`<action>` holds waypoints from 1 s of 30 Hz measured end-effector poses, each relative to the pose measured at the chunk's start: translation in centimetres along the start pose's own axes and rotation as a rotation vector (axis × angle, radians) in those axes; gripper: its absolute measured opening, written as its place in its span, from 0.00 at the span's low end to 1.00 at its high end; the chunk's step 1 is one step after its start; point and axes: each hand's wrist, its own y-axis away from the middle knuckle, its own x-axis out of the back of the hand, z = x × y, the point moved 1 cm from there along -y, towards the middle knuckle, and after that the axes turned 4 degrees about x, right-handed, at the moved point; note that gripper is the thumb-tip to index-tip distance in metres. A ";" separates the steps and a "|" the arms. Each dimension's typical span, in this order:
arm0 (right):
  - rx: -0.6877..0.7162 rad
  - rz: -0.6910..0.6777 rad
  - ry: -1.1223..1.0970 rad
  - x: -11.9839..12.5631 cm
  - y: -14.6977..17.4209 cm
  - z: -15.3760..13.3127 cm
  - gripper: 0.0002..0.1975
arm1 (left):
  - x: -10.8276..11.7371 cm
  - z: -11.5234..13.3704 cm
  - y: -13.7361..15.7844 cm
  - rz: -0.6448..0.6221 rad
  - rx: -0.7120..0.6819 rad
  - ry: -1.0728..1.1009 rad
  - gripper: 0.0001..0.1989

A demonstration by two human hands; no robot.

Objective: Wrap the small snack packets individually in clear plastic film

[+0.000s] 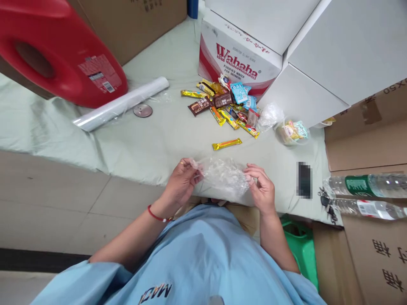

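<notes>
A clear, crumpled plastic bag (222,176) is stretched between my two hands at the front edge of the cloth-covered table. My left hand (184,180) pinches its left end between thumb and fingers. On the right end, my right hand (261,186) grips it with bent fingers. Just beyond the bag lies a single yellow-wrapped snack stick (227,144). Farther back is a heap of wrapped snacks (224,101), with brown, yellow and blue packets. To its right sit a crumpled clear plastic wad (270,116) and a clear tub (292,132) of small packets.
A roll of plastic film (124,103) and a round metal disc (143,110) lie at left, beside a large red jug (63,55). Behind the snacks stands a Wahaha carton (235,59). A blurred dark object (304,180), keys (327,203) and two bottles (365,185) are at right.
</notes>
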 end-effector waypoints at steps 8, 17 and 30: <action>-0.697 0.229 -0.514 1.5 0.1 1.4 0.20 | 0.6 4.2 -3.7 0.076 -0.316 -0.428 0.12; -0.739 0.268 -0.534 -1.4 0.4 4.9 0.21 | -2.6 4.6 -2.7 0.164 -0.958 -1.090 0.07; -0.574 0.051 -0.591 -1.9 1.3 4.2 0.23 | -1.5 2.3 -3.9 0.081 -0.114 -1.151 0.30</action>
